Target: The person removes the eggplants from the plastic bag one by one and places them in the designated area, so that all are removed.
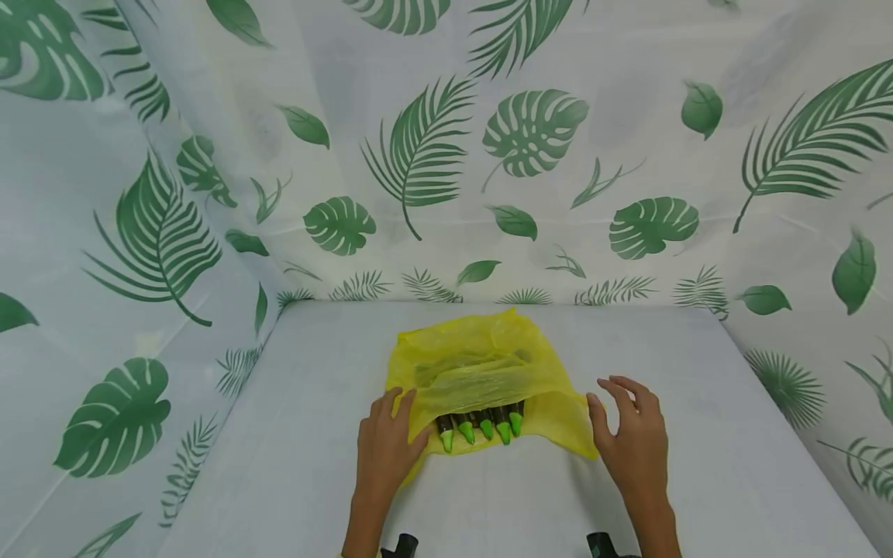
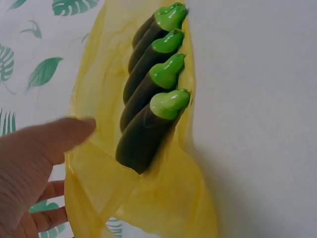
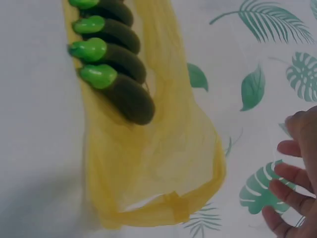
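Note:
A yellow plastic bag (image 1: 481, 387) lies on the white table, with a row of several dark eggplants (image 1: 502, 424) partly under its upper layer. Their bright green caps (image 2: 169, 103) point toward the person. My left hand (image 1: 387, 446) is at the bag's left edge; in the left wrist view its thumb (image 2: 67, 133) stands straight and apart from the fingers, which are partly hidden behind the yellow film. By the bag's right corner is my right hand (image 1: 631, 434). The right wrist view shows its spread fingers (image 3: 294, 178) apart from the bag, holding nothing.
The white table (image 1: 279, 465) meets leaf-printed sheeting (image 1: 432, 256) at the back and both sides. Two dark objects (image 1: 405, 545) show at the lower edge of the head view near the wrists.

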The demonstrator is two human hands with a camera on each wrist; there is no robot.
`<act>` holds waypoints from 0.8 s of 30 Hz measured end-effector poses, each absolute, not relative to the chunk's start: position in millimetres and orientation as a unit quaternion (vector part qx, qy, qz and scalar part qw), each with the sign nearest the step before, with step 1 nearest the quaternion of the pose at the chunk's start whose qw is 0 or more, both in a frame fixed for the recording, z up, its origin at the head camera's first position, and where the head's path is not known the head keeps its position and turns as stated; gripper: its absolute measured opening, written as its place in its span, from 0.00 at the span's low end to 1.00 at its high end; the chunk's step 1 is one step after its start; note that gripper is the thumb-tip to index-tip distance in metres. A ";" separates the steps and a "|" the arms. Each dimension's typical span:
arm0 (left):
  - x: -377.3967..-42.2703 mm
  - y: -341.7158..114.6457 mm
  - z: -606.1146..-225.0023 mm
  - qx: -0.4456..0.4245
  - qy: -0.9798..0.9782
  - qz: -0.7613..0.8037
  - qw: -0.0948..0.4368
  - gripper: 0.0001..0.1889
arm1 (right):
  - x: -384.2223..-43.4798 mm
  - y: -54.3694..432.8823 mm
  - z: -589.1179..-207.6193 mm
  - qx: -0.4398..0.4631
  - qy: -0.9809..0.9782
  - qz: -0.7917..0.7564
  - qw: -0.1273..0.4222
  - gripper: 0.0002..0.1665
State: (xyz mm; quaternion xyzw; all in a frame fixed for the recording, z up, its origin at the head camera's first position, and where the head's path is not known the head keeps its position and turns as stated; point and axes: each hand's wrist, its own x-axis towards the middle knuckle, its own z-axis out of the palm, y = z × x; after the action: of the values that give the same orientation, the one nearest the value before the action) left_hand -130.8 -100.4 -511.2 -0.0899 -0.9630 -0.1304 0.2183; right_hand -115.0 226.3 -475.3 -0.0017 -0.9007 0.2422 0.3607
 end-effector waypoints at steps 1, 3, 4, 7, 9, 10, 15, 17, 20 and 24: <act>-130.9 -100.0 -511.6 -0.088 -0.963 -0.131 0.219 0.31 | -113.0 225.8 -477.8 0.001 -0.897 0.246 0.367 0.17; -130.9 -99.1 -512.7 -0.082 -0.963 -0.134 0.219 0.27 | -108.8 224.2 -484.5 0.008 -0.890 0.249 0.381 0.14; -131.0 -98.7 -513.4 -0.078 -0.963 -0.137 0.219 0.25 | -106.6 223.1 -488.3 0.013 -0.887 0.251 0.388 0.12; -131.4 -97.7 -515.2 -0.068 -0.960 -0.154 0.225 0.21 | -99.0 218.6 -499.0 0.039 -0.881 0.254 0.397 0.09; -131.9 -97.2 -516.1 -0.063 -0.957 -0.163 0.233 0.19 | -94.0 215.7 -505.9 0.068 -0.880 0.261 0.392 0.07; -132.3 -97.0 -516.4 -0.062 -0.955 -0.166 0.238 0.18 | -91.3 214.5 -509.4 0.083 -0.879 0.268 0.384 0.07; -133.6 -95.7 -518.4 -0.056 -0.950 -0.180 0.248 0.16 | -79.2 208.5 -526.9 0.139 -0.889 0.283 0.333 0.10; -133.4 -95.4 -518.9 -0.049 -0.950 -0.188 0.244 0.16 | -76.7 206.3 -533.3 0.148 -0.896 0.281 0.312 0.11; -133.2 -95.0 -518.5 -0.035 -0.950 -0.204 0.234 0.15 | -77.0 202.0 -540.3 0.151 -0.904 0.282 0.284 0.12; -134.2 -94.6 -516.4 -0.029 -0.949 -0.217 0.228 0.11 | -82.3 194.8 -543.4 0.137 -0.910 0.299 0.253 0.09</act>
State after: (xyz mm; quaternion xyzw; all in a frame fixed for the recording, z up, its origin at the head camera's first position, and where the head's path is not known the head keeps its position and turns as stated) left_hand -134.2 -94.6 -516.4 -0.0289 -0.9487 -0.2173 0.2281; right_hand -82.3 194.8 -543.4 0.1367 -0.9098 0.2995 0.2527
